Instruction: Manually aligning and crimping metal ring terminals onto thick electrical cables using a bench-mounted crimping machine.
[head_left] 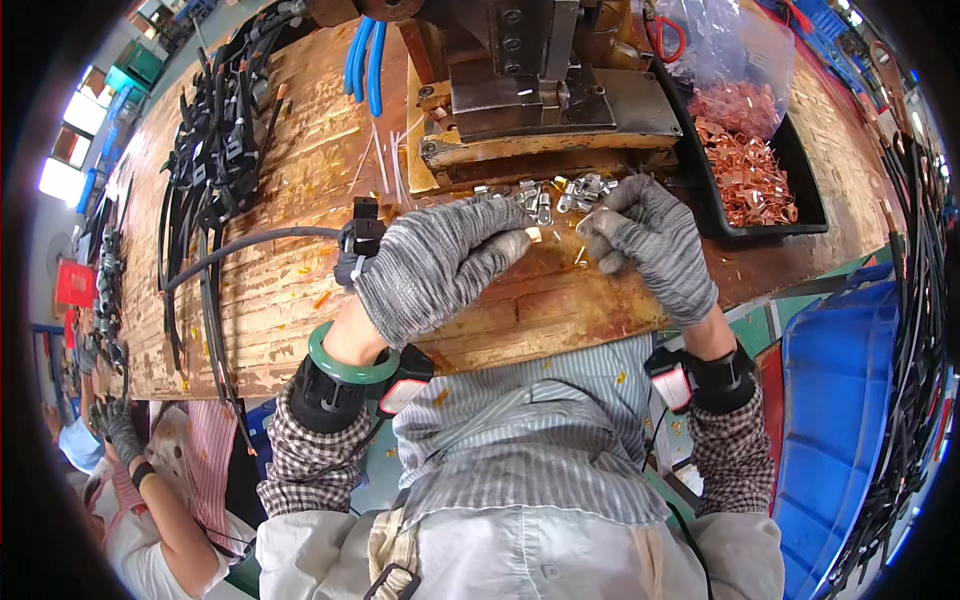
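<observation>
The grey-gloved left hand (440, 265) is gripping a thick black cable (240, 250), its long axis running leftward across the worn wooden surface (300, 290). The grey-gloved right hand (645, 235) is pinching what seems a small metal terminal (583, 224). A black tray (800, 170) is holding copper lugs (755, 175).

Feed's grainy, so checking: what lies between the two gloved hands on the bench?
Head view: between left hand and right hand lies bare wood with small copper scraps; silver terminals sit just beyond.

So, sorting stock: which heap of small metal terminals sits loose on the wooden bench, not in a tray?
The silver heap between both gloved hands; the copper ones fill the black tray.

Gloved hands (440, 265) (645, 235) over silver terminals (560, 195) on wooden bench (300, 200).
</observation>
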